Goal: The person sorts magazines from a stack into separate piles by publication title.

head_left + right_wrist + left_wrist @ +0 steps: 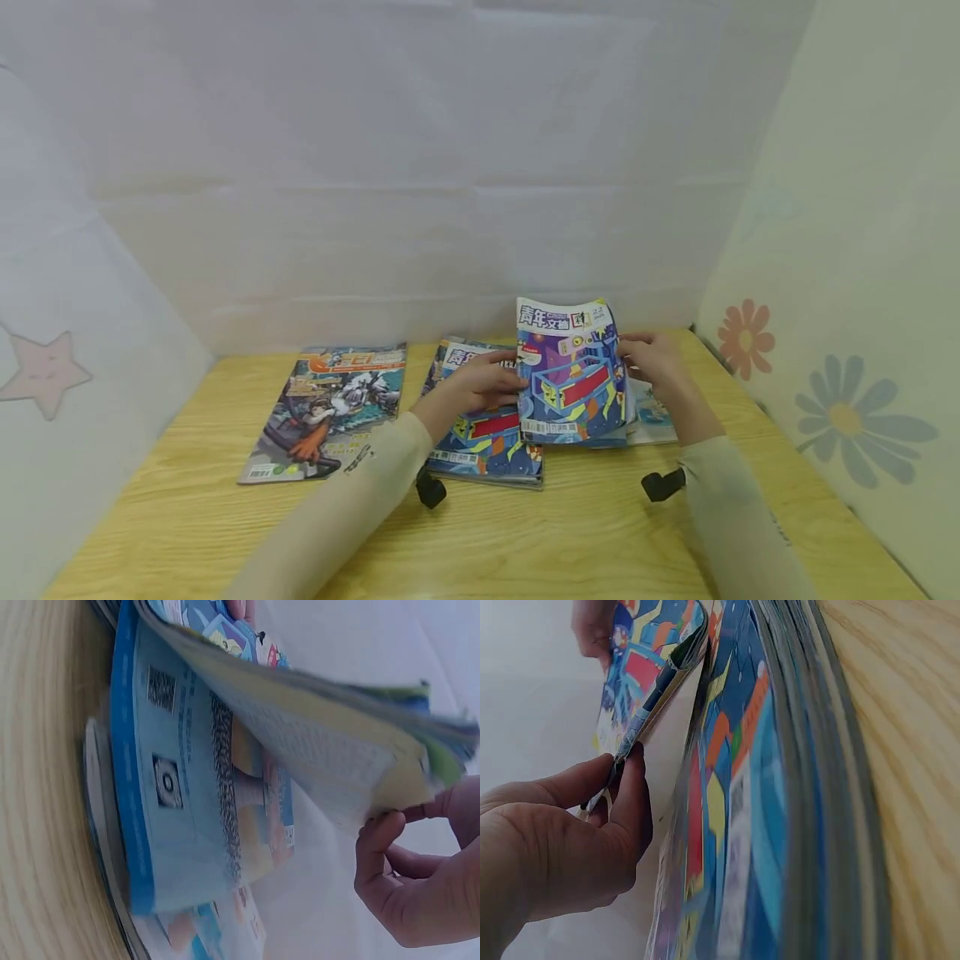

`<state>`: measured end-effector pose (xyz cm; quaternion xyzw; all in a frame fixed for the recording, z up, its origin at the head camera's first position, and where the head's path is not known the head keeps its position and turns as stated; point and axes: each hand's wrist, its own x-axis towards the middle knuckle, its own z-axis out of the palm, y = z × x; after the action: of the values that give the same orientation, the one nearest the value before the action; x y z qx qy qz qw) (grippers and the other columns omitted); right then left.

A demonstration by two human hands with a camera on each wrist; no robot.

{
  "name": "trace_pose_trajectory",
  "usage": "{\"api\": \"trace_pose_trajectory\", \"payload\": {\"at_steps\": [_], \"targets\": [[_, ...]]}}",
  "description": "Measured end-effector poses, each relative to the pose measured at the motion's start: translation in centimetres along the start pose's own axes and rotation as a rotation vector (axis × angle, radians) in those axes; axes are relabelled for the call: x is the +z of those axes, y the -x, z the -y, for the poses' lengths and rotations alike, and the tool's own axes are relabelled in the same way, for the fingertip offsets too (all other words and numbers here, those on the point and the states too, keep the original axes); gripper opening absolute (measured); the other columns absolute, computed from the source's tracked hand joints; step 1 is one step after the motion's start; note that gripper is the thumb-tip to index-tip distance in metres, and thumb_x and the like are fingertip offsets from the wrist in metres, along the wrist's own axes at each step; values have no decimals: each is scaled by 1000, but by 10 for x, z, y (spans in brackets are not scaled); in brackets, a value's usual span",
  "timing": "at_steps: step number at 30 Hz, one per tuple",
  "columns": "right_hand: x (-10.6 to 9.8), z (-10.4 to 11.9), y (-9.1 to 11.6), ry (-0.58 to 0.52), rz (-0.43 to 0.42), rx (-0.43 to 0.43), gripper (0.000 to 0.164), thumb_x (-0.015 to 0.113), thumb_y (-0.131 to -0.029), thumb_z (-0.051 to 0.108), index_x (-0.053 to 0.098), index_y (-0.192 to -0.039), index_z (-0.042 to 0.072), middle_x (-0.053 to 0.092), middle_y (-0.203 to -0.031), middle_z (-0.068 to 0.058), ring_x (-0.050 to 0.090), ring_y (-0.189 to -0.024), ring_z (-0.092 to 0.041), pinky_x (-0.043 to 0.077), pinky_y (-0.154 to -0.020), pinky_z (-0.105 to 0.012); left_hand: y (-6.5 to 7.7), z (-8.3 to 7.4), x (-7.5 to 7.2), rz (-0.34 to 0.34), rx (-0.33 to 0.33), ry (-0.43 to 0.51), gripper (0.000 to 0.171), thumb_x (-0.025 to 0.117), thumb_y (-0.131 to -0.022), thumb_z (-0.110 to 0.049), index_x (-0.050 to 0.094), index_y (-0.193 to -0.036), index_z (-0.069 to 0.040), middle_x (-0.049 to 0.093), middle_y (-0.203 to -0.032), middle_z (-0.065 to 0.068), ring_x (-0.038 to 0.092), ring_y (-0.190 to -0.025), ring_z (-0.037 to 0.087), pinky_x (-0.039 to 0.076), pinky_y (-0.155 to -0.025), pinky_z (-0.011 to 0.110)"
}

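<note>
Pinching its edges, the left hand and right hand held a purple magazine. More magazines lay nearby.

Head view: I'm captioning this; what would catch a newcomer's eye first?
Probably the purple magazine right of centre, pinched by the left hand and right hand. Next, the magazine pile with a matching cover, partly behind the left hand, then the fantasy-art magazine at left on the wooden table.
</note>
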<state>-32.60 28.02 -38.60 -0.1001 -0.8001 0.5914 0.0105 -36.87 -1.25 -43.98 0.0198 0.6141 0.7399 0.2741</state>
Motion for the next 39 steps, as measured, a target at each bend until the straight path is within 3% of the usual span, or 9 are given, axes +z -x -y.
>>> {"api": "trace_pose_trajectory", "payload": {"at_steps": [5,9,16,21,26,30,34,37,39], "targets": [[-17,-6,-4,-26,-96,-35,45,60,-101,18,58,-140,-5,59,-129,-23,60,-100,-23,54,-80,-27,-18,2,26,-32,-17,16,80,72,-88,11,40,-157,-11,50,-144,23,68,-105,30,58,-86,44],[-27,-14,-9,-63,-139,-58,44,60,-102,18,58,-140,-5,57,-129,-22,60,-97,-20,54,-76,-23,-29,6,46,-43,-6,16,78,70,-87,15,39,-156,-7,55,-135,28,69,-102,33,58,-85,46],[-41,-30,-22,-140,-195,39,46,62,-102,17,56,-142,-4,55,-132,-22,64,-95,-18,58,-71,-26,-45,12,77,-47,4,-14,76,69,-87,17,38,-154,0,56,-134,28,71,-94,32,58,-84,45],[-48,-43,-28,-130,-195,77,46,61,-103,19,56,-142,-4,59,-128,-26,68,-85,-17,59,-68,-31,-52,16,89,-35,11,-46,77,69,-86,17,34,-154,5,54,-135,30,70,-93,34,57,-86,46],[-48,-53,-34,-106,-157,72,45,63,-102,18,57,-141,-4,61,-125,-24,67,-85,-16,59,-68,-30,-56,22,91,-69,-1,-90,83,71,-85,17,27,-155,9,51,-136,32,71,-86,33,59,-83,44],[-52,-62,-39,-77,-144,83,46,62,-103,17,55,-142,-5,59,-129,-25,66,-88,-17,58,-70,-28,-55,24,96,-70,28,-218,70,72,-86,14,38,-147,12,64,-110,26,70,-80,31,60,-78,44],[-56,-71,-43,-48,-119,113,49,61,-103,18,52,-144,-7,56,-135,-26,65,-88,-15,58,-70,-27,-47,19,101,-109,32,-431,28,74,-87,8,62,-112,11,69,-82,21,71,-73,34,61,-70,44],[-63,-76,-44,7,-106,148,51,63,-102,20,52,-144,-7,58,-134,-25,65,-87,-14,57,-69,-25,-42,14,106,-124,24,-598,10,75,-88,4,67,-90,7,70,-75,22,73,-71,36,61,-67,44],[-67,-77,-43,54,-100,169,52,65,-101,21,53,-143,-7,61,-129,-22,65,-90,-15,56,-70,-25,-40,9,107,-116,30,-719,13,76,-88,0,66,-83,5,70,-74,22,73,-72,35,61,-66,42]]}}
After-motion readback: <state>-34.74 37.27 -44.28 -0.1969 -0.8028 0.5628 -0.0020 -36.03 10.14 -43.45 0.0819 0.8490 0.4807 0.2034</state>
